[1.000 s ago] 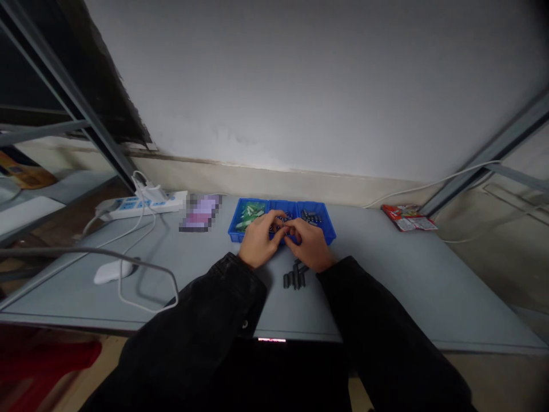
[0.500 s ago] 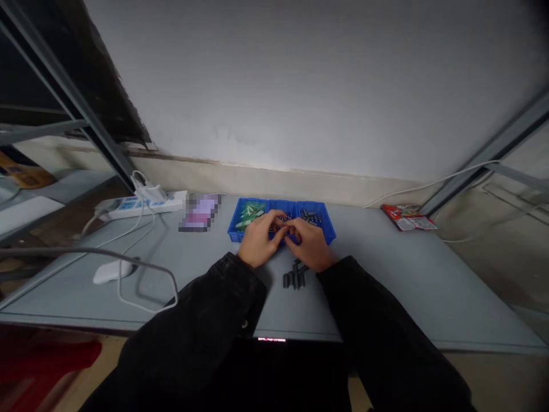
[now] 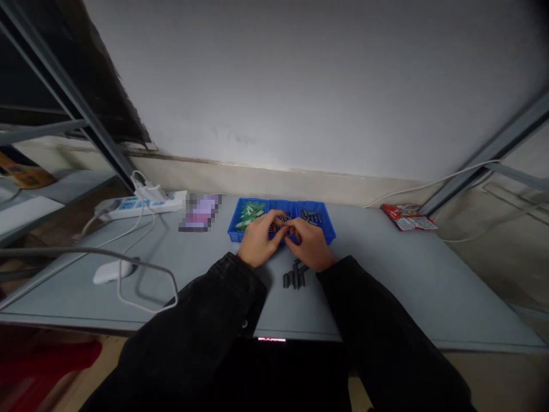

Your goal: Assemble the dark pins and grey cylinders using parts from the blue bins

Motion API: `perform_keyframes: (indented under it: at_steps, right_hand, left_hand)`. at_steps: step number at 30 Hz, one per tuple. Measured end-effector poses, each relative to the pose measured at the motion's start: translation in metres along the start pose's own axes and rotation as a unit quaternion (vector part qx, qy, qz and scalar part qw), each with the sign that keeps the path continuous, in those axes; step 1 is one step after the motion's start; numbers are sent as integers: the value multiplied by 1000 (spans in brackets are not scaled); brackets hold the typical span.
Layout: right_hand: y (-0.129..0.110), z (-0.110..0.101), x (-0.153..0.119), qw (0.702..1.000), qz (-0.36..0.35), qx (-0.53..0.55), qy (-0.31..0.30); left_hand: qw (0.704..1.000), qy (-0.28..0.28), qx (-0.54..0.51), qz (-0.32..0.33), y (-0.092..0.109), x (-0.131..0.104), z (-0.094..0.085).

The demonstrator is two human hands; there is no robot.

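My left hand (image 3: 259, 239) and my right hand (image 3: 309, 242) meet over the middle blue bin (image 3: 283, 205), fingertips pinched together. What they hold between them is too small and too covered to make out. Small shiny dark parts (image 3: 283, 216) show in that bin behind the fingers. The left blue bin (image 3: 232, 233) has green and whitish pieces (image 3: 249, 213) in it. Dark cylinders (image 3: 311, 216) lie in the right blue bin (image 3: 330, 232). Several more dark grey cylinders (image 3: 294, 280) rest on the table just below my right hand.
Toward the left stand a white power strip (image 3: 171, 201) with plugs and a blurred purple item (image 3: 201, 213). A white mouse (image 3: 112, 271) lies nearer, among loose cables (image 3: 146, 264). A red packet (image 3: 408, 217) is at the back right, by the metal frame (image 3: 454, 178).
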State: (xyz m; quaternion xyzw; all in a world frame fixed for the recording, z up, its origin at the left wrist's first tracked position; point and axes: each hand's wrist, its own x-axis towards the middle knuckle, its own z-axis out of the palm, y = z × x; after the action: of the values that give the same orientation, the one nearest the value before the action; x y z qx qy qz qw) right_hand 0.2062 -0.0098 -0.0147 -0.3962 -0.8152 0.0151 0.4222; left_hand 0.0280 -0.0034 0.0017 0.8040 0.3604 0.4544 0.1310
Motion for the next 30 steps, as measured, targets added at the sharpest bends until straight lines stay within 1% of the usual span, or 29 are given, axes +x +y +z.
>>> perform_keyframes:
  at_steps: [11, 30]
  right_hand:
    - [1, -1, 0, 1000, -7, 0, 0]
    - [0, -1, 0, 1000, 9, -1, -13]
  left_hand:
    - [1000, -5, 5, -4, 0, 0, 0]
    - [1000, -1, -1, 4, -1, 0, 0]
